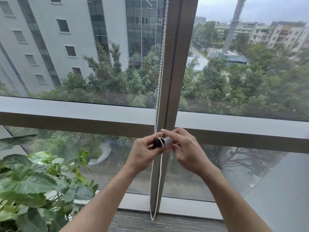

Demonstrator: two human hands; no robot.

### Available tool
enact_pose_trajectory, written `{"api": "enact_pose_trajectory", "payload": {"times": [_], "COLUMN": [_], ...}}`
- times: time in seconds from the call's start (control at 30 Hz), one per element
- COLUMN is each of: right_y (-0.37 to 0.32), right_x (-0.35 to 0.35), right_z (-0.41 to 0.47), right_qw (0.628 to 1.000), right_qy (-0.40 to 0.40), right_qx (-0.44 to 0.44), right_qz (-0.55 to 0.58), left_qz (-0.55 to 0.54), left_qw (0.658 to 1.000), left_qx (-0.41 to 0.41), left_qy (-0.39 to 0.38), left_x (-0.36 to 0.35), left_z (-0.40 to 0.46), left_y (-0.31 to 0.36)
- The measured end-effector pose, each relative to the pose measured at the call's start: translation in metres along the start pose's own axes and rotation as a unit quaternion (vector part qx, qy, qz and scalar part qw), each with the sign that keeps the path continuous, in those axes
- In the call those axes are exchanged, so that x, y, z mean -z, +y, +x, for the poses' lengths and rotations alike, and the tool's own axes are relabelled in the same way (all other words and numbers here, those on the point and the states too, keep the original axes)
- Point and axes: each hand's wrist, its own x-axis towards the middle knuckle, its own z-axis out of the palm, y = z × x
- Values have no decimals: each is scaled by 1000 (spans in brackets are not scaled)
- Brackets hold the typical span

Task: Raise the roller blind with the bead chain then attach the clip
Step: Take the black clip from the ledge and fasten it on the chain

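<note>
A white bead chain hangs as a double strand in front of the window mullion and loops near the floor. Both hands meet on it at waist height, below the horizontal window bar. My left hand grips a small black clip, and the beads run across the clip's face. My right hand pinches a pale, translucent part right beside the clip, fingers curled around it. The roller blind itself is out of view above.
A leafy green pot plant fills the lower left, close to my left forearm. Grey carpet runs along the window base. The horizontal frame bar crosses just above the hands. Glass fills the rest.
</note>
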Motion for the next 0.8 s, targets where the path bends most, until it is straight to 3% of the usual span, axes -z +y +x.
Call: {"api": "enact_pose_trajectory", "payload": {"times": [0.13, 0.8], "right_y": [-3, -12], "right_x": [2, 3], "right_z": [4, 12], "right_qw": [999, 996], "right_qy": [25, -12], "right_qx": [15, 81], "right_qz": [-34, -43], "left_qz": [14, 47], "left_qw": [1000, 997], "left_qx": [-1, -28], "left_qy": [-12, -47], "left_x": [4, 6], "left_z": [1, 5], "left_y": [0, -2]}}
